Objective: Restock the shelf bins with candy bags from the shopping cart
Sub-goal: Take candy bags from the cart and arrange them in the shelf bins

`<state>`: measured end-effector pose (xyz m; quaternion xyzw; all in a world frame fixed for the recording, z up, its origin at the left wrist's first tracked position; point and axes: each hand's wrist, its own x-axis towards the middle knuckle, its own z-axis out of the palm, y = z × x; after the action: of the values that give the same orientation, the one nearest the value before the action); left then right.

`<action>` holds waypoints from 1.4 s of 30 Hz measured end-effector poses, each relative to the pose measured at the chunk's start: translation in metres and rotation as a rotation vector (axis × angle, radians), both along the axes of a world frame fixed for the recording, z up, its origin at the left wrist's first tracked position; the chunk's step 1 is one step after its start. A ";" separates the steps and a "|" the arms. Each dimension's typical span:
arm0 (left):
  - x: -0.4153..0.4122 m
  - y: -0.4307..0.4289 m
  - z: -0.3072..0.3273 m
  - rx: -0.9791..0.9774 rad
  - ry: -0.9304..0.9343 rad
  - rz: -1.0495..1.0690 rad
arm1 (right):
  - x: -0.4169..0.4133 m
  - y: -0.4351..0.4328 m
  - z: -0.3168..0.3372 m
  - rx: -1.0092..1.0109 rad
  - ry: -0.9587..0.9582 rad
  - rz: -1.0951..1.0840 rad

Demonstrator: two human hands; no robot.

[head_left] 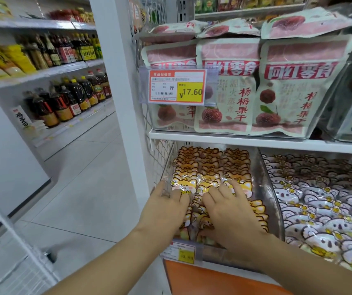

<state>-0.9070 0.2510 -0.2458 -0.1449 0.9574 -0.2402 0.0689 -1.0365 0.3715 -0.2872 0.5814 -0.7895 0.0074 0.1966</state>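
Orange fox-shaped candy bags (211, 167) fill a clear shelf bin (265, 188) on the lower shelf, lined up in rows. My left hand (166, 207) lies flat on the front bags at the bin's left side, fingers straight. Beside it, my right hand (230, 207) presses on the front bags in the middle, fingers spread and fairly straight. Neither hand grips a bag. A corner of the white wire shopping cart (17, 271) shows at the lower left.
A neighbouring bin to the right holds white koala candy bags (319, 209). Above, pink bayberry snack pouches (230, 81) stand behind a 17.60 price tag (177, 86). Oil bottles (68, 99) line shelves across the aisle on the left. Tiled floor (81, 188) lies between.
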 end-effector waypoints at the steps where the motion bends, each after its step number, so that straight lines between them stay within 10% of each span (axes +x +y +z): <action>1: -0.003 -0.002 -0.003 -0.004 0.005 0.008 | -0.004 -0.002 0.001 0.030 0.024 0.005; 7: -0.038 -0.016 0.003 0.070 -0.085 0.086 | -0.038 -0.023 0.025 0.433 -0.231 -0.047; 12: -0.041 -0.019 0.015 0.169 -0.207 0.190 | -0.047 -0.025 0.041 0.336 -0.621 -0.070; 25: -0.042 -0.016 0.009 0.018 -0.237 0.162 | -0.028 -0.013 0.038 0.388 -0.279 -0.163; 31: -0.036 -0.016 0.013 -0.038 -0.245 0.118 | -0.065 -0.039 0.052 0.199 -0.661 -0.130; 42: -0.030 -0.007 0.008 -0.046 -0.126 0.105 | -0.083 -0.122 0.021 0.123 -0.630 -0.176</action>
<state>-0.9370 0.2445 -0.2381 -0.1809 0.9365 -0.2667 0.1380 -1.1197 0.2497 -0.2665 0.4908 -0.8577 0.1222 -0.0928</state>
